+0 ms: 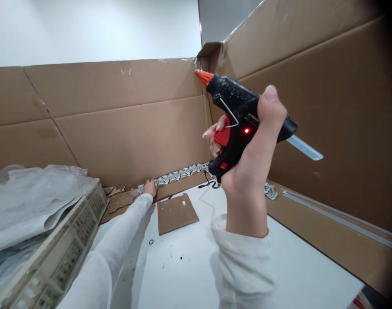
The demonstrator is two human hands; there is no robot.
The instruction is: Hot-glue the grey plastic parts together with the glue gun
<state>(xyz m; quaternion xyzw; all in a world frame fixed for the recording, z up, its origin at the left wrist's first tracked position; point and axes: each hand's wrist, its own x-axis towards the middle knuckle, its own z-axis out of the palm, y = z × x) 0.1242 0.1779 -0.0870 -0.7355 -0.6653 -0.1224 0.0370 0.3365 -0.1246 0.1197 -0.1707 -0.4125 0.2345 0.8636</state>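
Note:
A black hot glue gun [236, 103] with an orange nozzle and red trigger is held up in my right hand [252, 159]. Its nozzle points to the upper left, a red light glows on its side, and a clear glue stick [307, 148] juts out of its back. My left hand [149, 188] reaches far forward to the left end of a row of small grey-and-white pieces [175, 175] along the back cardboard. The left fingers look bent together at that row; whether one piece is between them is hidden.
Cardboard walls [134, 128] rise behind and at right of the white table [183, 279]. On it lie a cardboard square [177, 214] with glue spots, a small black ring [151, 242] and a dark cord [210, 184]. A beige crate [67, 249] with plastic bags [31, 193] stands left; another grey piece [270, 191] lies right.

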